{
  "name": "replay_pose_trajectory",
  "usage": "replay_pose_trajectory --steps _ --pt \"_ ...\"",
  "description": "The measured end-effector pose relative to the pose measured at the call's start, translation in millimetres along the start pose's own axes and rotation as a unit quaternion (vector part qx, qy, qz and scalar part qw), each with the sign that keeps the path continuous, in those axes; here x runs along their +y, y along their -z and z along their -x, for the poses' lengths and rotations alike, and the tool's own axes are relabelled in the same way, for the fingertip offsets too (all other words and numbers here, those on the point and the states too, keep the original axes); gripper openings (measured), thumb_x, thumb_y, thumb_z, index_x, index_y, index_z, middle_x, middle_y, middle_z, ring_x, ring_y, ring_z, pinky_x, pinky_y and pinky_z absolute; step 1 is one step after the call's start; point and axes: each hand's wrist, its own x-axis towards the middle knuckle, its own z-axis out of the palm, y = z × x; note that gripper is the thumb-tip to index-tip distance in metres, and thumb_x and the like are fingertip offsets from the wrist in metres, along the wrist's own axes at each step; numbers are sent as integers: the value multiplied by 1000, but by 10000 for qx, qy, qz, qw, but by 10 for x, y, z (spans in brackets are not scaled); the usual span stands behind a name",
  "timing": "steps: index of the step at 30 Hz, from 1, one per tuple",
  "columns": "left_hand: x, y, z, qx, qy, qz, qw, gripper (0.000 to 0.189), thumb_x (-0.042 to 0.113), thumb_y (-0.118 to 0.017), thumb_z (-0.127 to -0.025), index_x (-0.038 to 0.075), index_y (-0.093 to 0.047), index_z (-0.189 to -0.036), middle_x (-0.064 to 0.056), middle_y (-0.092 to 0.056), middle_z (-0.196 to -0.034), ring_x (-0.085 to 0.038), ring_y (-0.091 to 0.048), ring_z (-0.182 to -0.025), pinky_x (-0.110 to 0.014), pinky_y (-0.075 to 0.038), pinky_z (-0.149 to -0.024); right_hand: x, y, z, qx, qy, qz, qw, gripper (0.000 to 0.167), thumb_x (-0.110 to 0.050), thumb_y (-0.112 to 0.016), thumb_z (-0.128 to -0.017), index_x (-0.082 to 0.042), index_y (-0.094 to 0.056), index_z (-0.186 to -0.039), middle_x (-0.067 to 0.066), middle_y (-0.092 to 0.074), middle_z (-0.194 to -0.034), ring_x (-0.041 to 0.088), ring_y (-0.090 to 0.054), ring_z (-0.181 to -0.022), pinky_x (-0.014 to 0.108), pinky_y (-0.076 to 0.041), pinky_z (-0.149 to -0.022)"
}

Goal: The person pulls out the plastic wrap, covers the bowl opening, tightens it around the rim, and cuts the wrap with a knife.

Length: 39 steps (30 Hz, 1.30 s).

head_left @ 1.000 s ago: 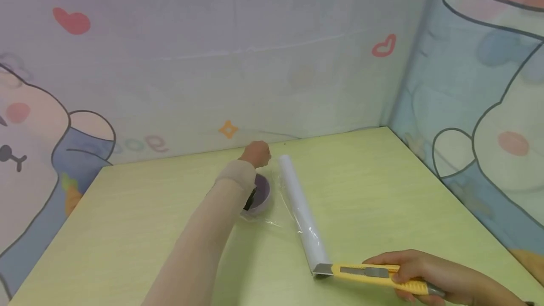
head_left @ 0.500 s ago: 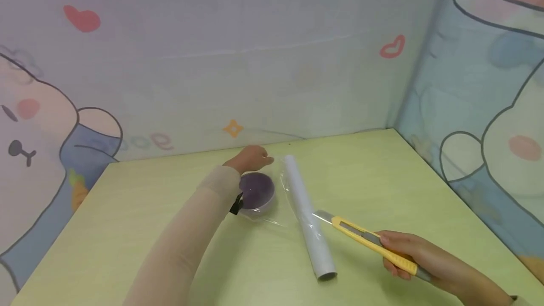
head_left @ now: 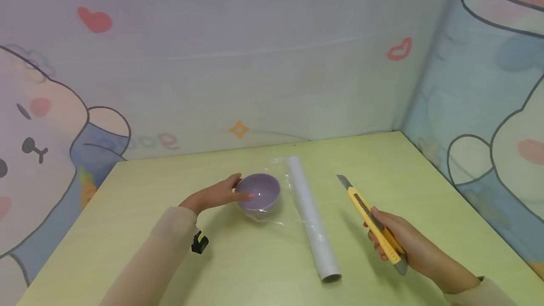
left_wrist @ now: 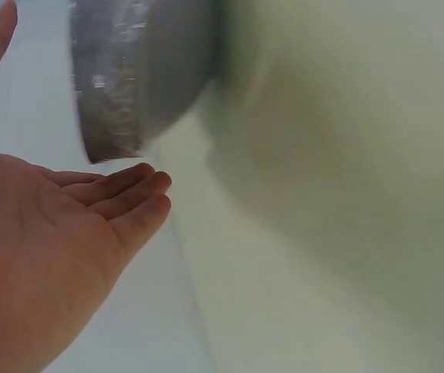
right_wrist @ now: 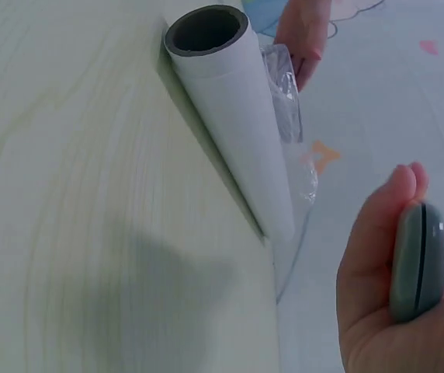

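Note:
A purple bowl (head_left: pixel 264 193) stands mid-table with clear cling film (head_left: pixel 287 202) stretched over it from the roll at its right. My left hand (head_left: pixel 218 194) is at the bowl's left side, thumb reaching over the rim and fingers behind. In the left wrist view the fingers (left_wrist: pixel 133 200) are fairly straight, just short of the film-covered bowl (left_wrist: pixel 177 62). My right hand (head_left: pixel 410 244) grips a yellow utility knife (head_left: pixel 374 223), its blade out and pointing up and away. In the right wrist view only the knife's grey end (right_wrist: pixel 417 263) shows.
The white roll of cling film (head_left: pixel 312 221) lies lengthwise between the bowl and the knife, its hollow end toward me. A pale green tabletop (head_left: pixel 140 230) meets a printed cloth backdrop (head_left: pixel 272 84) behind and at the right. A black wrist device (head_left: pixel 199 242) hangs under the left sleeve.
The knife has left the roll's near end, moving right and up with its blade swinging away. My left hand has come back from behind the bowl to its left side.

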Motion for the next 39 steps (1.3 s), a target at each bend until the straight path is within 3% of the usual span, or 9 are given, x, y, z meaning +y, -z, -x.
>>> replay_pose_trajectory --steps 4,9,18,22,25,29,33,39 --pt "-173 -133 110 -96 5 489 9988 107 47 -70 -76 4 -3 -147 -16 -23 -150 -31 -21 -139 -52 -23 -109 -42 -58 -99 592 -11 492 9970 53 -54 -37 -94 -3 -51 -100 -2 -51 -66 9 -50 -52 27 -48 -51" --pt "-232 -243 159 114 -108 759 9970 112 46 -71 -75 6 5 -147 -18 -14 -152 -33 -13 -141 -53 -18 -111 -85 -120 -218 704 261 633 9952 48 -51 -39 -95 -4 -48 -93 -1 -49 -67 10 -49 -54 28 -48 -53" --pt "-262 -364 127 366 -377 1138 9921 102 36 -76 -74 9 -8 -145 -13 -23 -148 -31 -19 -139 -53 -21 -110 -65 -158 -313 998 268 519 9933 46 -48 -36 -97 -3 -46 -94 -2 -49 -69 9 -49 -55 25 -47 -53" --pt "-262 -400 125 623 -437 1134 9906 104 36 -77 -72 7 -7 -144 -16 -29 -145 -32 -28 -136 -51 -25 -109 -73 -145 -337 1241 333 706 9892 38 -30 -29 -101 5 -41 -108 0 -51 -77 8 -50 -59 26 -48 -56" --pt "-223 -417 98 733 -520 1165 9891 105 36 -77 -72 6 -7 -144 -17 -30 -143 -31 -31 -134 -49 -26 -108 -87 -116 -348 1505 288 973 9834 39 -17 -27 -99 11 -29 -125 8 -54 -92 12 -53 -68 29 -49 -61" --pt "-201 -434 59 846 -513 1185 9880 106 36 -79 -70 5 -8 -144 -17 -31 -142 -30 -34 -132 -48 -27 -108 -72 -37 -364 1381 145 1385 9806 46 -6 -28 -95 13 -14 -134 25 -45 -117 23 -53 -86 33 -47 -69" --pt "-182 -439 63 909 -432 1200 9877 106 35 -80 -68 6 -11 -144 -16 -32 -142 -29 -36 -130 -47 -27 -108 -32 69 -388 1013 64 1711 9800 50 0 -30 -92 13 -6 -135 30 -31 -129 35 -47 -105 35 -43 -77" --pt "-174 -427 93 881 -479 1154 9883 101 33 -79 -71 6 -13 -143 -15 -35 -140 -28 -38 -129 -47 -29 -107 -2 242 -427 818 22 1815 9800 52 -6 -35 -95 5 -8 -139 32 -27 -129 35 -44 -103 36 -41 -78"
